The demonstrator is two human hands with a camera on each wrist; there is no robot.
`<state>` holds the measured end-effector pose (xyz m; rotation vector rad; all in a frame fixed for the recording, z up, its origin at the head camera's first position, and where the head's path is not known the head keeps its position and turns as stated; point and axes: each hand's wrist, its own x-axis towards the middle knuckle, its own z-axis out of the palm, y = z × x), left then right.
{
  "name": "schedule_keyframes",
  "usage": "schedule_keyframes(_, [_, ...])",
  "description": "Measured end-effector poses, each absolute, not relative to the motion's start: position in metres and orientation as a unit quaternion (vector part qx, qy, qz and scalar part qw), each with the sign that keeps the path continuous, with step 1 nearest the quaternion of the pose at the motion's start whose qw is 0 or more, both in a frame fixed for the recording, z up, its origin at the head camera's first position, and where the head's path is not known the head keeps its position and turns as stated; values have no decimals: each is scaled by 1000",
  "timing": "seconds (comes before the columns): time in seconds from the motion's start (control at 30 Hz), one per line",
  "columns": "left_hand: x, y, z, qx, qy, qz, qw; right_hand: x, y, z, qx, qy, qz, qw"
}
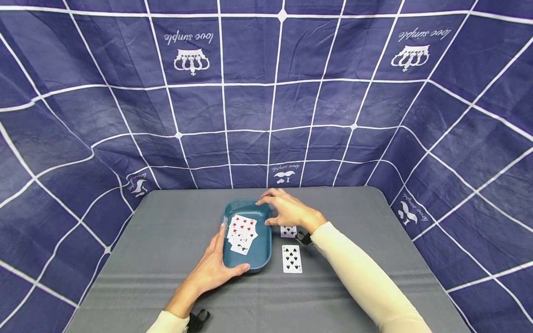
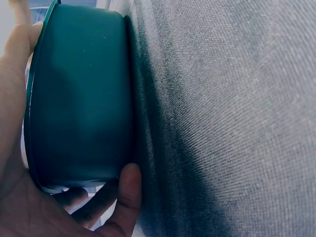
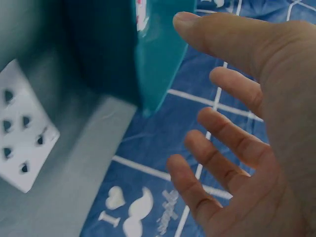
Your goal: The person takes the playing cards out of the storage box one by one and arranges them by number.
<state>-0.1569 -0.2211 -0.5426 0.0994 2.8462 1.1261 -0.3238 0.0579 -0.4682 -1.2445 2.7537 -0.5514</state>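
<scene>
A blue-green plastic tray stands on the table with several overlapping playing cards lying face up inside, red hearts on the top one. My left hand holds the tray's near left corner, thumb by the near rim and fingers along the left side. In the left wrist view, fingertips curl round the end of the tray wall. Over the far right corner is my right hand, fingers spread and nothing in its grasp. Its thumb is right at the rim in the right wrist view.
An eight of spades lies face up right of the tray. Beyond it, another spade card is partly hidden beneath my right hand. The grey-covered table is bordered by a blue gridded cloth at the back and sides.
</scene>
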Motion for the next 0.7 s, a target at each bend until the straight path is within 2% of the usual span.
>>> schedule_keyframes(0.3, [-157,-222,-543,38,930,364,43,-329,16,-462,-427,887,-157,75])
schedule_keyframes(0.7, [-158,-222,-546,31,929,367,42,-340,-25,-479,-433,883,-125,131])
